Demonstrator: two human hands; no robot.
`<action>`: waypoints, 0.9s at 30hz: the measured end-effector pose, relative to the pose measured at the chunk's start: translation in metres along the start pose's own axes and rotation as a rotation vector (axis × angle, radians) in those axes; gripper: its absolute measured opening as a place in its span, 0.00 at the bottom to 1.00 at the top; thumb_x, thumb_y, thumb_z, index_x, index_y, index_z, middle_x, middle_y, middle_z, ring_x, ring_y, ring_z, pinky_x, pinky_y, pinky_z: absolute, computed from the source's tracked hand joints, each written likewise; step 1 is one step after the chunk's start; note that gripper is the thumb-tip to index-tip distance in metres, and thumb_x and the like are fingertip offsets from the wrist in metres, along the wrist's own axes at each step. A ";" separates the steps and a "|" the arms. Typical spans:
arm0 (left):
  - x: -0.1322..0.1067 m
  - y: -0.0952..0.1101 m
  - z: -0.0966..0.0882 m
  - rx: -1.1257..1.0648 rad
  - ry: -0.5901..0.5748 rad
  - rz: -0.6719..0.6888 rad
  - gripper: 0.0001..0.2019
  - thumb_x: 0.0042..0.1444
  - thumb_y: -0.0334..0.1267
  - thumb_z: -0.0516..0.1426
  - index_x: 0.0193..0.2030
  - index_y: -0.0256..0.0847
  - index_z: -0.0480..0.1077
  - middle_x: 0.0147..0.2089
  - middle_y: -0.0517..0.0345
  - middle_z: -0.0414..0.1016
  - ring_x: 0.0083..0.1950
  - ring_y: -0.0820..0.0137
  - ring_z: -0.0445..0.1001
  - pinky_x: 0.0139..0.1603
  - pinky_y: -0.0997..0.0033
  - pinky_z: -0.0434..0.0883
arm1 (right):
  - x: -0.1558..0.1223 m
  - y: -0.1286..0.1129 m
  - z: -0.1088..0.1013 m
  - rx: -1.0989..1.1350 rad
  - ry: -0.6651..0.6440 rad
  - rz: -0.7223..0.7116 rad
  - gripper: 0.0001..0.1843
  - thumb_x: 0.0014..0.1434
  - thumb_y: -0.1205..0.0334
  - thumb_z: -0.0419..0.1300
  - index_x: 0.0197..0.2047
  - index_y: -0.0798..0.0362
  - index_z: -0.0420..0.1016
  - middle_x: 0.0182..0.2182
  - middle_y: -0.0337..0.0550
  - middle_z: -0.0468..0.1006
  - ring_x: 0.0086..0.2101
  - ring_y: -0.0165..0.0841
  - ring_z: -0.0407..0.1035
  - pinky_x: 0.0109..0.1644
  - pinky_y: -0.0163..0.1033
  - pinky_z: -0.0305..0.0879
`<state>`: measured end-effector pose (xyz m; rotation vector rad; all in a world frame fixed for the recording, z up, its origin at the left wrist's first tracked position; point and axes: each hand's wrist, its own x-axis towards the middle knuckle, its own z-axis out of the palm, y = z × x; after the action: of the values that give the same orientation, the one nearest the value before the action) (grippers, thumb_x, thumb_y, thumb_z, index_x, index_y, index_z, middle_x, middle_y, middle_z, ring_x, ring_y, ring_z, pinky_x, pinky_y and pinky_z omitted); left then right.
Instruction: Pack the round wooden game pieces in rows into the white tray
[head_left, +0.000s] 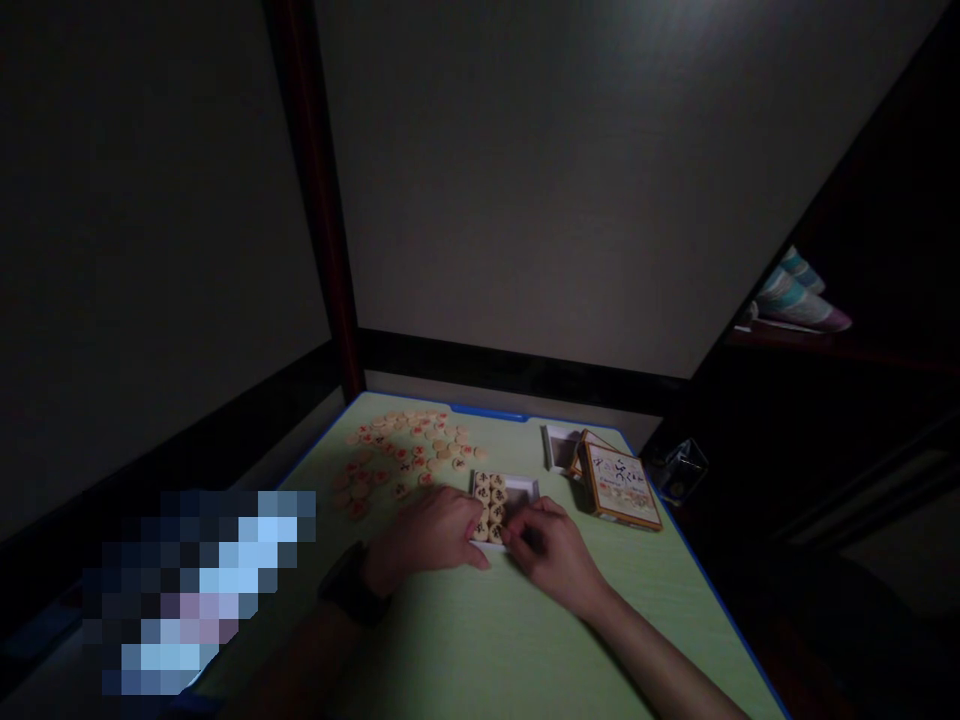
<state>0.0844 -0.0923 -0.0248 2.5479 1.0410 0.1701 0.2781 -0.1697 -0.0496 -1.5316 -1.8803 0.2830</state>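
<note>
A small white open box (528, 486) sits on the table, with two columns of round xiangqi pieces (497, 497) lined up in its left part. The pieces show dark characters. My left hand (431, 530) is closed round the box's left side, its thumb at the near left corner and its fingertips over the left column. At the box's near right side, my right hand (555, 550) has curled fingers, with thumb and forefinger pinched beside the nearest piece in the right column. Whatever is between them, if anything, is hidden.
Loose xiangqi pieces (420, 452), many with red characters, lie scattered at the back left of the green table (480, 640). Another open box (556, 447) and a printed box lid (622, 485) are at the right. Walls stand behind and to the left.
</note>
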 end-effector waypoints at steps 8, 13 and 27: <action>0.001 -0.003 0.006 -0.009 0.009 0.002 0.14 0.45 0.46 0.68 0.28 0.43 0.68 0.33 0.61 0.74 0.37 0.66 0.70 0.33 0.70 0.58 | -0.003 -0.005 -0.002 0.089 0.011 -0.062 0.09 0.57 0.68 0.60 0.27 0.49 0.79 0.27 0.41 0.78 0.35 0.36 0.70 0.39 0.39 0.63; 0.001 -0.003 0.005 0.001 0.013 0.025 0.15 0.46 0.46 0.67 0.27 0.42 0.67 0.32 0.60 0.74 0.38 0.66 0.72 0.33 0.70 0.59 | -0.003 -0.003 -0.002 0.107 0.015 -0.080 0.09 0.57 0.67 0.60 0.27 0.49 0.79 0.26 0.41 0.77 0.35 0.37 0.70 0.39 0.39 0.64; -0.002 -0.001 -0.004 -0.017 0.009 -0.034 0.18 0.42 0.52 0.68 0.26 0.42 0.69 0.28 0.61 0.73 0.32 0.68 0.70 0.29 0.70 0.54 | 0.001 0.011 -0.013 0.051 0.169 -0.005 0.12 0.62 0.59 0.58 0.29 0.50 0.79 0.26 0.44 0.77 0.33 0.38 0.71 0.37 0.41 0.67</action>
<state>0.0812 -0.0921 -0.0209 2.5150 1.0809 0.1799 0.2948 -0.1695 -0.0455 -1.4696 -1.7320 0.1910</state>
